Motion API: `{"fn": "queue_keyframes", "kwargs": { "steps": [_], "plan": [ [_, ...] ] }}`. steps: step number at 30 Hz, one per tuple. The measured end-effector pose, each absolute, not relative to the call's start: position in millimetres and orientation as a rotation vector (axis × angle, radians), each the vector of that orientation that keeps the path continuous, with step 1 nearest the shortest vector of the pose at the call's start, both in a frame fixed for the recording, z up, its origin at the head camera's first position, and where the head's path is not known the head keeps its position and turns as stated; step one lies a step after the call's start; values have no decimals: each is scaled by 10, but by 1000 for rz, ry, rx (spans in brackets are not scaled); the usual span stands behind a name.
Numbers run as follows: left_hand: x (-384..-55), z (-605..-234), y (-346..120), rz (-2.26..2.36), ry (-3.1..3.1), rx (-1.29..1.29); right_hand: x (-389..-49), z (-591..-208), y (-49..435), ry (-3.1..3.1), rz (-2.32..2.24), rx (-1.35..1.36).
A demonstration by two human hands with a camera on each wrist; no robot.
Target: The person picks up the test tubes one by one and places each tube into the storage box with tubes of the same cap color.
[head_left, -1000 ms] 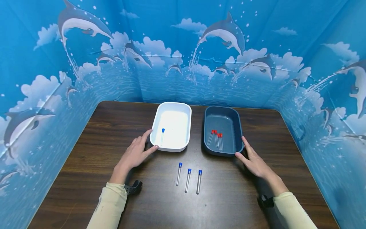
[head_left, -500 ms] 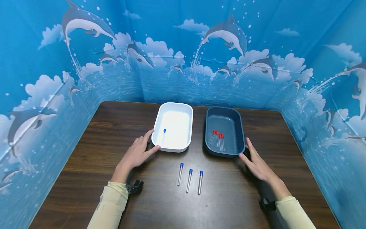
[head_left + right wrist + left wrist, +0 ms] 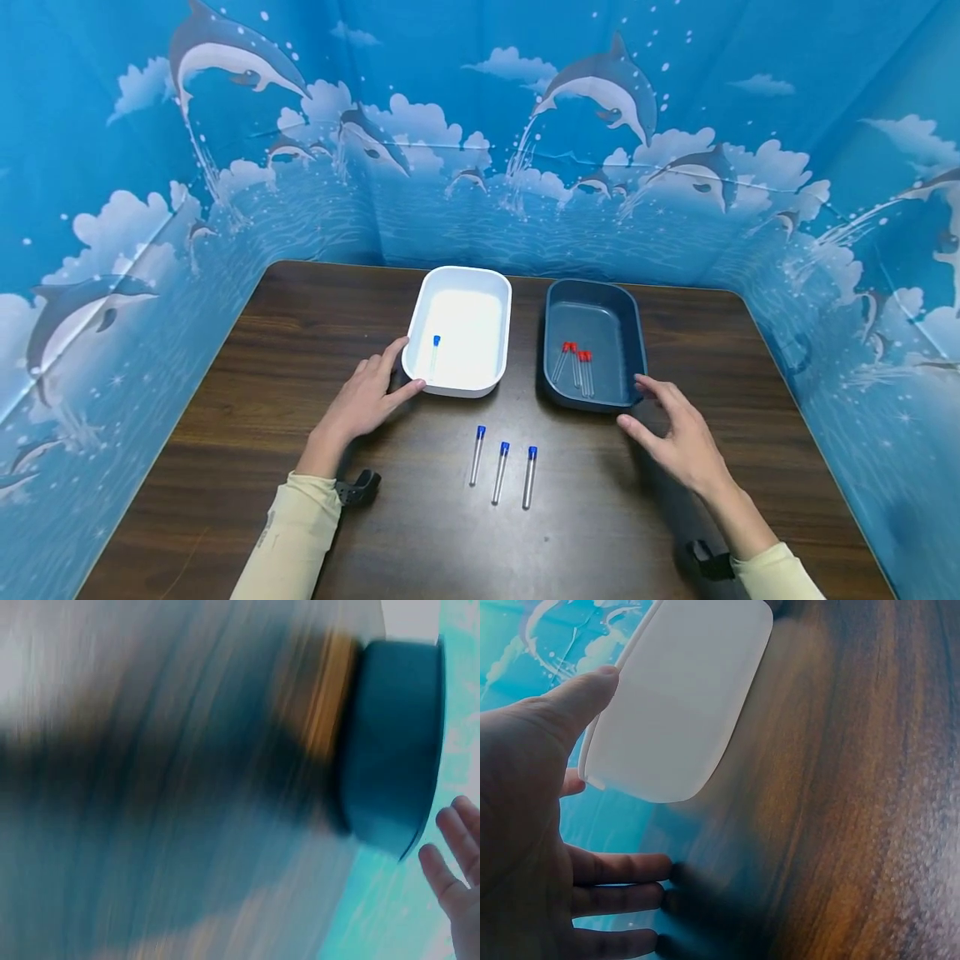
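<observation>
The tabletop (image 3: pixel 420 517) here holds a white tray (image 3: pixel 467 333) and dark tray (image 3: pixel 596 321). The left hand (image 3: pixel 365 396), fingers extended, touches the first; the right hand (image 3: pixel 684 442), fingers loose, hovers beside the second. Three blue-capped tubes (image 3: pixel 500 473) lie in front.

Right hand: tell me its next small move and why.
Probably reach the right hand toward the rightmost blue-capped tube on the table: the hand holds nothing, that tube is the closest of the three there, and the white tray has a similar tube inside.
</observation>
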State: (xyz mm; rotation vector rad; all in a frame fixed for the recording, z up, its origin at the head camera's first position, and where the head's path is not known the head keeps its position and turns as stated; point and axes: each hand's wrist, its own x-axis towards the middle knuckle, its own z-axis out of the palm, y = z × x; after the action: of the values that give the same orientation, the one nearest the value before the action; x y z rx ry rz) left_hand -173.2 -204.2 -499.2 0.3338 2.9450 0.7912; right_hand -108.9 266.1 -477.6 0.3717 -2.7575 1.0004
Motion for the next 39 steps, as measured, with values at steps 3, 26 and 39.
{"fn": "queue_keyframes", "kwargs": {
  "steps": [3, 26, 39],
  "plan": [
    [-1735, -4980, -2035, 787, 2951, 339, -1001, -4748, 2492, -2698, 989, 478],
    [-1755, -4976, -2028, 779, 2951, 338, -778, -5204, 1632, -2929, 511, 864],
    [-1726, -4998, -2052, 800, 2959, 346, -805, -5173, 1522, -3033, 404, 884]
  ]
}}
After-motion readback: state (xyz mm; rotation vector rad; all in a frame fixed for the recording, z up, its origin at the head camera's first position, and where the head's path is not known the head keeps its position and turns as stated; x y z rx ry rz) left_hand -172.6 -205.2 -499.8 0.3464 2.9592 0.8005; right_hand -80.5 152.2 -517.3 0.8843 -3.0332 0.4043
